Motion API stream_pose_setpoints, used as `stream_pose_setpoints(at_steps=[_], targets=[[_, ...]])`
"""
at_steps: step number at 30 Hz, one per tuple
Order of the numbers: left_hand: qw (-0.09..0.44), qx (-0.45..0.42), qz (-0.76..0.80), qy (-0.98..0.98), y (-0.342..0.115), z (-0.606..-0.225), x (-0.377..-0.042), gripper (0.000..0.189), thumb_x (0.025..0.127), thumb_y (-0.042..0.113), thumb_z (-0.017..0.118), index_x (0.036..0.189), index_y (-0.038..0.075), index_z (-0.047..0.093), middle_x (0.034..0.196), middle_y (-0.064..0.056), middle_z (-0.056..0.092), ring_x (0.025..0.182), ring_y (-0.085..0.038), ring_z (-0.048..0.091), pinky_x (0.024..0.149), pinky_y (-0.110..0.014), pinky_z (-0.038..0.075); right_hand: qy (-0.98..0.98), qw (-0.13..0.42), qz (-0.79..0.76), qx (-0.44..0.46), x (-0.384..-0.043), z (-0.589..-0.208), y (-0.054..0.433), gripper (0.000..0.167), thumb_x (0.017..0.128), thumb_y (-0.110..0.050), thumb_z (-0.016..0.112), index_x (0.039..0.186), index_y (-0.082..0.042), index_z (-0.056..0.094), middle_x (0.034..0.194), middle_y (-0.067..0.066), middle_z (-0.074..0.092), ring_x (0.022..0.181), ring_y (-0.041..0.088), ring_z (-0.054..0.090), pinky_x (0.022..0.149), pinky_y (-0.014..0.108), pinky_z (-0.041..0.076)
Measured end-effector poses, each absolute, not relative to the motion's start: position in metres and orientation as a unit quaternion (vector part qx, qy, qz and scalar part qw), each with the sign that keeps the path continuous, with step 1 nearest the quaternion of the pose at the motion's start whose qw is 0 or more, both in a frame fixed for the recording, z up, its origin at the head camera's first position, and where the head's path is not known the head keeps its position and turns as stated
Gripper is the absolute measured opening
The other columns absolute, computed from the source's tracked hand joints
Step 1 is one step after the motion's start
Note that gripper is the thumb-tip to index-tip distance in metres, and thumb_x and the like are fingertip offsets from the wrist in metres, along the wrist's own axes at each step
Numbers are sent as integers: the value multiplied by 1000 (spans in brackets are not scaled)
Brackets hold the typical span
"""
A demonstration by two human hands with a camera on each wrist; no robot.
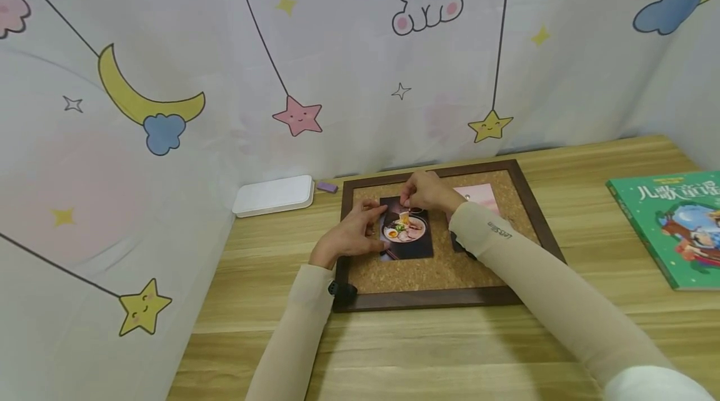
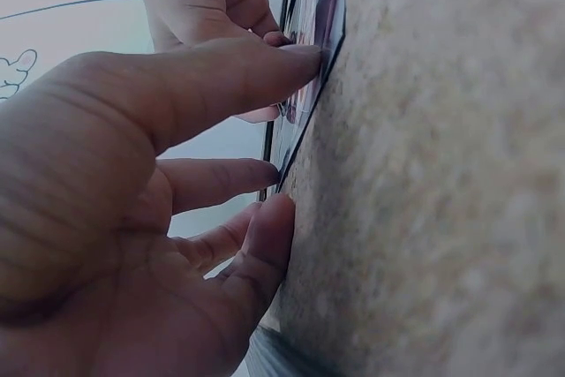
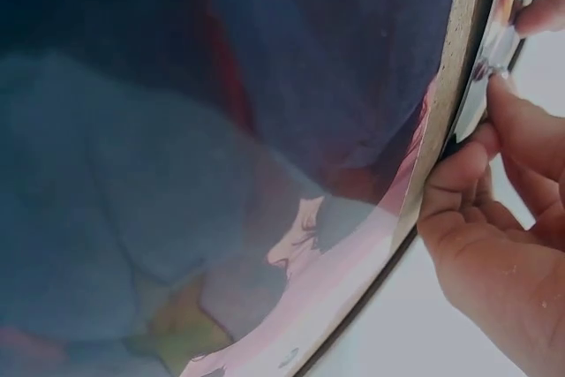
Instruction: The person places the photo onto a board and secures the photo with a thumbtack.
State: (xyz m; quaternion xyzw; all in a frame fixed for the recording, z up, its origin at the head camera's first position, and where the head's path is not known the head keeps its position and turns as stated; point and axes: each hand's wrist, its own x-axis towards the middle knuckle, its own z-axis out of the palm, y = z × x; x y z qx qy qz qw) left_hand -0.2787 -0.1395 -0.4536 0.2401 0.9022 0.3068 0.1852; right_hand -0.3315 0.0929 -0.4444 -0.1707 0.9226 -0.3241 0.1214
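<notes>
A dark picture of a ramen bowl (image 1: 406, 250) lies on the left part of a framed cork board (image 1: 388, 279). My left hand (image 1: 353, 232) holds that picture down along its left edge, thumb and fingertips spread and fairly straight. At the picture's top edge, my right hand (image 1: 430, 192) pinches what looks like a small clear push pin, mostly hidden by the fingertips. In the right wrist view the right thumb and fingers (image 3: 521, 121) meet right at the picture's surface. A second picture, pink and dark (image 1: 485, 195), lies to the right, partly covered by my right forearm.
The board has a dark wooden frame (image 1: 427, 300) and lies on a wood-grain table (image 1: 270, 301). Behind it on the left are a white case (image 1: 274, 196) and a small purple block (image 1: 327, 187). A green book (image 1: 675, 226) lies at the right. A patterned curtain (image 1: 360, 64) borders the table.
</notes>
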Motion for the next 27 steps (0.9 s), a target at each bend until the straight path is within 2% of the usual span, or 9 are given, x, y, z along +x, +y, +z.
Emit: stream_pose_setpoints(at_steps=[9,15,23,27], targets=[[185,242,307,902,-138,-454,-280,86,93,18,83,165,4,40,162,-14,32,104,-19,48,87,-28,42,922,121,-325,-173,-334,-447,96,11,97,-7,73,92,-6,82,85,2,73,82,18,59,78,31,46],[184,240,308,902,-138,-453,-279,86,92,18,83,165,4,40,162,-14,33,102,-19,48,86,-28,41,923,124,-328,-161,-333,-446,95,10,97,-7,73,94,-5,83,93,6,77,85,20,60,79,33,48],[179,241,303,904,-138,-454,-279,86,92,19,84,165,5,41,162,-14,33,103,-20,48,87,-29,42,924,128,-331,-144,-333,-445,92,10,96,-8,73,94,-6,82,85,2,71,80,18,59,74,30,47],[178,243,303,904,-139,-455,-279,86,92,19,83,165,5,41,162,-14,33,104,-20,49,88,-29,42,919,133,-346,-133,-333,-444,92,10,94,-8,73,95,-5,83,87,4,72,79,18,59,72,29,47]])
